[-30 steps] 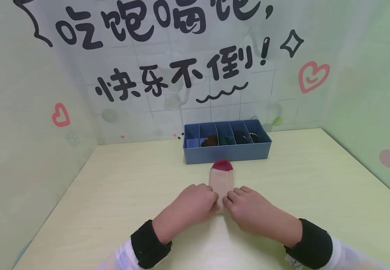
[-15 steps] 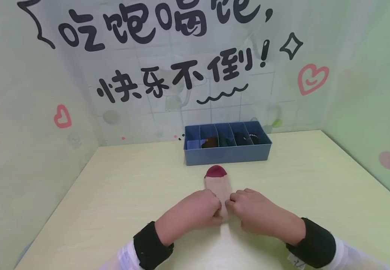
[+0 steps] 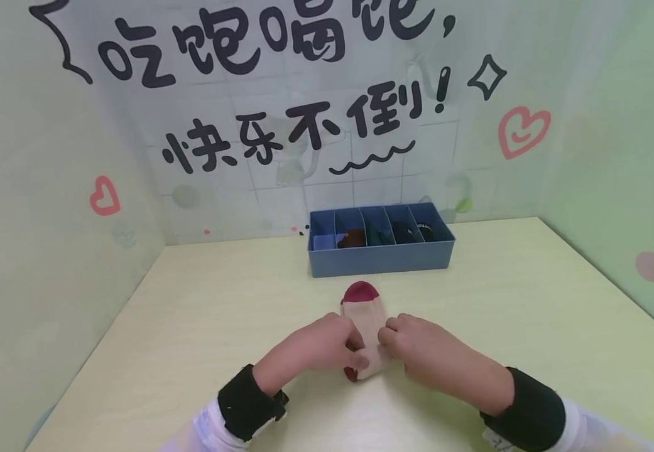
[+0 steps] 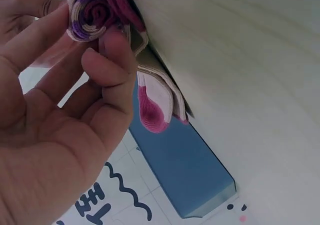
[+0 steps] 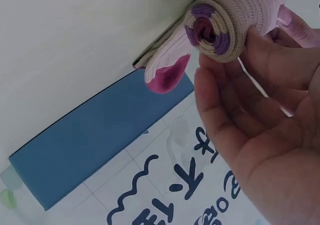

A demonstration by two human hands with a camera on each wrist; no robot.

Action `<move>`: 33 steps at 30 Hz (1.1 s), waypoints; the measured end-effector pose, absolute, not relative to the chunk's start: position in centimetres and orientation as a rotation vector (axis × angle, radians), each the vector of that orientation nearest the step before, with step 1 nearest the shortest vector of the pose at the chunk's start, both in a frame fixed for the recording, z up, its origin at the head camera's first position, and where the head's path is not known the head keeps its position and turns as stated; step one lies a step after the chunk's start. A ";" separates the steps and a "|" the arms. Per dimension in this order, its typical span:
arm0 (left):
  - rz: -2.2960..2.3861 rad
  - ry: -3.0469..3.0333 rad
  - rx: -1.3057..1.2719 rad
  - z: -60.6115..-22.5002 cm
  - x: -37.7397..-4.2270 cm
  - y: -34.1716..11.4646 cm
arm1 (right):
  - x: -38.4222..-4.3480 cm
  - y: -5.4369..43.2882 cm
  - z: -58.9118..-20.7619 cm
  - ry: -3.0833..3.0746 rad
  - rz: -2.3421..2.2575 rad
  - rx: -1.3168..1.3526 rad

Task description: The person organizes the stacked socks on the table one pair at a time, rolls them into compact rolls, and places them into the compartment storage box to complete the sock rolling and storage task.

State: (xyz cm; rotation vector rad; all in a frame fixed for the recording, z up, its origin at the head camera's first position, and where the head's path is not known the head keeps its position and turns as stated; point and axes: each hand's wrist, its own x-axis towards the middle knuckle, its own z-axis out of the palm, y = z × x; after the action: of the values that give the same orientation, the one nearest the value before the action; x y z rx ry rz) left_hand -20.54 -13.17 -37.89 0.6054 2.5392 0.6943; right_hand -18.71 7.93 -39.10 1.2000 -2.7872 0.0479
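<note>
A pale pink sock (image 3: 367,317) with a dark red toe lies on the table, toe pointing away from me; a second layer shows beneath it. Its near part is wound into a roll (image 4: 92,16), whose spiral end shows purple, beige and dark red. My left hand (image 3: 327,342) pinches the left end of this roll between thumb and fingers. At the right end, my right hand (image 3: 423,348) holds the roll (image 5: 212,32) with its thumb and fingertips. The loose toe (image 5: 167,77) hangs past the roll in the right wrist view.
A blue divided box (image 3: 380,256) stands behind the sock near the back wall. Its compartments hold a brown bundle (image 3: 352,238) and several dark ones; the leftmost shows only its blue inside. Printed walls (image 3: 219,207) border the pale wooden table (image 3: 219,301).
The sock has shifted toward me and slightly left. My left hand's fingers have spread a little from the thumb, and a dark red roll end now shows below them. The right hand stays close by.
</note>
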 end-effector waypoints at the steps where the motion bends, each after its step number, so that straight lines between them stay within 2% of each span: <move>1: 0.695 2.551 0.597 -37.9 -20.6 -13.2 | -18.6 8.0 -39.2 -2.735 -0.011 1.223; 7: 0.706 2.618 0.568 -38.1 -20.8 -13.1 | -17.7 8.3 -39.5 -2.516 -0.369 1.305; 13: 0.663 2.608 0.600 -38.0 -20.7 -13.0 | -17.9 8.1 -39.6 -2.490 -0.481 1.327; 20: 0.175 2.916 0.917 -38.1 -18.6 -11.5 | -18.2 8.0 -39.7 -2.554 -0.387 1.338; 25: -0.189 3.050 0.989 -38.1 -16.9 -10.4 | -18.3 8.2 -39.4 -2.701 -0.325 1.309; 30: -0.211 3.056 1.144 -38.8 -16.9 -10.4 | -18.8 8.4 -38.8 -2.944 -0.108 1.267; 33: -0.061 3.021 1.174 -38.8 -17.2 -10.5 | -19.0 8.6 -38.7 -3.072 0.097 1.231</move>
State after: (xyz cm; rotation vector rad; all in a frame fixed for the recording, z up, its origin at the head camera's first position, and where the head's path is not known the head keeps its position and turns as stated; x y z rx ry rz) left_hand -17.16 -10.55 -38.83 1.1740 3.0208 -0.0611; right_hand -18.97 8.61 -38.71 1.2306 -3.0723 0.0967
